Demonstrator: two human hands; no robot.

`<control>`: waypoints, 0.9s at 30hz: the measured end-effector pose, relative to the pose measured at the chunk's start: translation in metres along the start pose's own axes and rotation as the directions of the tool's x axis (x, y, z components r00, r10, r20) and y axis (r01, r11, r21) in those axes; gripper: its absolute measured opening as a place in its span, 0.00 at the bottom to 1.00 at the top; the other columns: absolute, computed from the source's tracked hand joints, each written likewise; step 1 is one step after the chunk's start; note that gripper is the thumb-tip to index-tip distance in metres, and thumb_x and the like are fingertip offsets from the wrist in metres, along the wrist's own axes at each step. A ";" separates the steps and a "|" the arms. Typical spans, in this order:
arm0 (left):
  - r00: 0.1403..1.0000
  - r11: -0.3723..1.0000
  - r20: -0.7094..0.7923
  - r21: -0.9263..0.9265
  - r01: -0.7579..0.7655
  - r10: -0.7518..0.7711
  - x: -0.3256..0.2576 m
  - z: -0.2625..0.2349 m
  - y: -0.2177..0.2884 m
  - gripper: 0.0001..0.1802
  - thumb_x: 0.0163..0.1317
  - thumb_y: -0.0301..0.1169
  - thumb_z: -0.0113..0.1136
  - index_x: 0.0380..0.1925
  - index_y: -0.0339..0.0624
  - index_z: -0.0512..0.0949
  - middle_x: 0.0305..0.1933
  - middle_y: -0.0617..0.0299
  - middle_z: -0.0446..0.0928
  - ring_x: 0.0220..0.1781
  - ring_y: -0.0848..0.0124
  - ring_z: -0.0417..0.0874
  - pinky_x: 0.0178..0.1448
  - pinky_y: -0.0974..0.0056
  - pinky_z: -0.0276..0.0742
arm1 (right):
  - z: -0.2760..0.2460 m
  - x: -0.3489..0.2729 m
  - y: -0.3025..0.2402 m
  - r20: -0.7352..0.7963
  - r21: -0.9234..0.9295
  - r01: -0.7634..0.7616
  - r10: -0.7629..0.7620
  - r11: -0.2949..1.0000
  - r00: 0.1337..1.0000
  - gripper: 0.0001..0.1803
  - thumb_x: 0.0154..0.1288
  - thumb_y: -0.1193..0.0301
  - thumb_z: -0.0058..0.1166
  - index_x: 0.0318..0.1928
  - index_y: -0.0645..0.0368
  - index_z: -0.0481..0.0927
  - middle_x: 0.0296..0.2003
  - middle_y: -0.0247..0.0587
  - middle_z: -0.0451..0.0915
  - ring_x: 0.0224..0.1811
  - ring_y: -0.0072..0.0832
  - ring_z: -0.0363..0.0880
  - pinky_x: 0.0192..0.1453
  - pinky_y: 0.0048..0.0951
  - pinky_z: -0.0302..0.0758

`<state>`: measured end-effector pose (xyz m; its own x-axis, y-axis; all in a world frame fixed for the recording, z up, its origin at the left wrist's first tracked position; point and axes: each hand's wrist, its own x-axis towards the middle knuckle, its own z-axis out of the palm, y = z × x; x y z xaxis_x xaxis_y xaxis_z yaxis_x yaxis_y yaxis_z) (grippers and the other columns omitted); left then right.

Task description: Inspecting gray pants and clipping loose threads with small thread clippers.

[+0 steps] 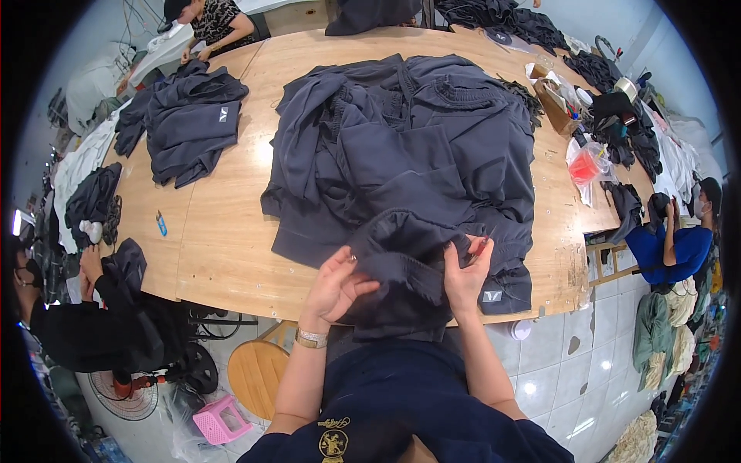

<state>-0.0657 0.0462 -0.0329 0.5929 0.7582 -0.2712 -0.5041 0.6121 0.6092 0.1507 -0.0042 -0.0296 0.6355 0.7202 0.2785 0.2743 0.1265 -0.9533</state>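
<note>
Both hands grip one dark garment (401, 270) at the worktop (231, 247) edge: left hand (336, 287) closed on its left fold, right hand (465, 276) pinching its right.

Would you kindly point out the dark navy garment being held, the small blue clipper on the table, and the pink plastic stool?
dark navy garment (401, 266): head view, folded hem.
small blue clipper (161, 224): head view, body.
pink plastic stool (218, 420): head view, seat.
</note>
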 end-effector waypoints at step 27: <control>0.939 0.945 0.105 0.000 -0.328 0.326 0.017 0.001 0.015 0.11 0.71 0.28 0.42 0.51 0.49 0.66 0.51 0.62 0.74 0.54 0.67 0.77 0.53 0.57 0.77 | 0.005 0.011 -0.034 0.613 -0.379 0.257 0.034 0.889 0.789 0.20 0.49 0.76 0.60 0.39 0.60 0.64 0.29 0.46 0.75 0.30 0.47 0.76 0.32 0.40 0.72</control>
<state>-0.0622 0.0674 -0.0277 0.4588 0.8883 0.0224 -0.6709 0.3297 0.6642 0.1447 0.0025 0.0057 0.0679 0.9910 0.1156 0.6808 0.0387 -0.7314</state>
